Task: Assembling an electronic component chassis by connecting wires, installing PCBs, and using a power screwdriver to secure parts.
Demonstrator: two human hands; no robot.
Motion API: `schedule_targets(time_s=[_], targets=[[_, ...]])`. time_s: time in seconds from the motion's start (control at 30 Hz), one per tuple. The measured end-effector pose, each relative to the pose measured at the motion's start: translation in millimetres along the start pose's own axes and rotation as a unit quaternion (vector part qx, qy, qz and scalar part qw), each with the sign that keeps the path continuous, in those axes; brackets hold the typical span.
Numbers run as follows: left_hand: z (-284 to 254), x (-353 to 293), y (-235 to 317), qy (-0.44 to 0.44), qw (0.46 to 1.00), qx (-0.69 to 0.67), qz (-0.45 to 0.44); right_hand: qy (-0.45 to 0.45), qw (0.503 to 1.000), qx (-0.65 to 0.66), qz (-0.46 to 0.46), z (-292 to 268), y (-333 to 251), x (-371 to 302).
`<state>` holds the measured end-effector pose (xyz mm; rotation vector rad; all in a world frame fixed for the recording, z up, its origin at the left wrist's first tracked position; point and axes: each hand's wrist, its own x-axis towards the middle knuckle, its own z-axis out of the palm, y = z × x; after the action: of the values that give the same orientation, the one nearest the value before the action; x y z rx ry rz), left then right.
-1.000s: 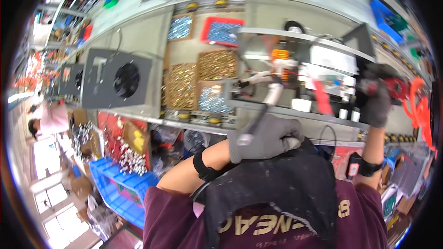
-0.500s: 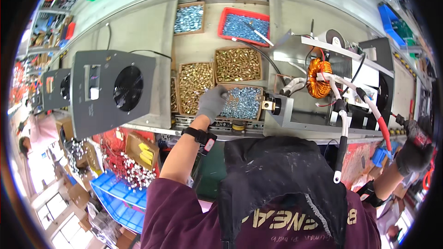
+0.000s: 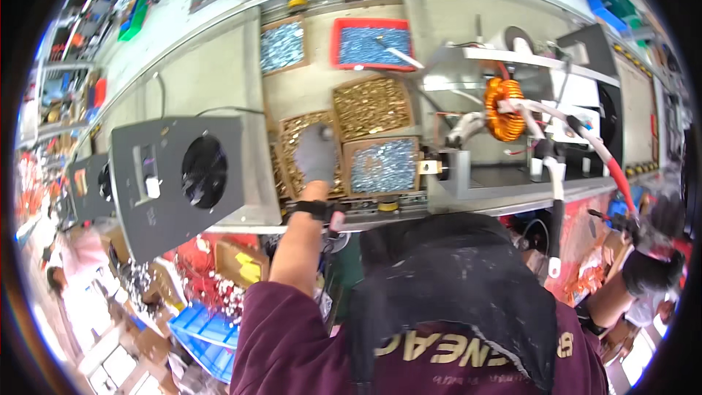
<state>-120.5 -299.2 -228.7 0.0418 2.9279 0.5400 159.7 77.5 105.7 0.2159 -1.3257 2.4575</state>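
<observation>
My left hand (image 3: 316,152), in a grey glove, is above a cardboard box of gold-coloured bolts (image 3: 292,132). Its fingers look curled in; a small spot shows at the fingertips, but blur hides what they hold. Beside it on the right stands a box of silvery nuts (image 3: 382,166). Behind that is another box of gold-coloured bolts (image 3: 371,106). At the far right, my right hand (image 3: 649,272), in a dark glove, grips a power drill (image 3: 658,240), which is smeared by motion. Its dark tip points left, near the bench edge.
An open metal housing with an orange copper coil (image 3: 504,110) and thick cables (image 3: 608,161) stands on the right. A grey panel with a round fan (image 3: 175,179) is on the left. Farther back are a red tray (image 3: 336,45) and a box of silvery washers (image 3: 283,45).
My left hand has moved left from the nuts box to over the gold-coloured bolts. My right hand with the drill has shifted slightly lower. The whole view has tilted a little.
</observation>
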Motion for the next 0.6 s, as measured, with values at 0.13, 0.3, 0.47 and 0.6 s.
schedule_targets(time_s=[0.13,0.3,0.47,0.6], targets=[[6.5,17.4,0.0,-0.036,0.994,-0.001,0.101,0.372,0.886,-0.226,-0.161,1.2,8.4,-16.9],[30.2,7.3,39.0,-0.068,0.982,-0.039,0.172,0.254,0.929,-0.240,-0.120,14.4,34.9,-4.7],[42.6,-18.1,74.0,-0.151,0.955,-0.084,0.241,0.254,0.933,-0.237,-0.095,22.3,38.3,-3.7],[53.4,-41.2,91.9,-0.255,0.916,-0.136,0.279,0.239,0.942,-0.224,-0.075,14.2,35.3,-14.2]])
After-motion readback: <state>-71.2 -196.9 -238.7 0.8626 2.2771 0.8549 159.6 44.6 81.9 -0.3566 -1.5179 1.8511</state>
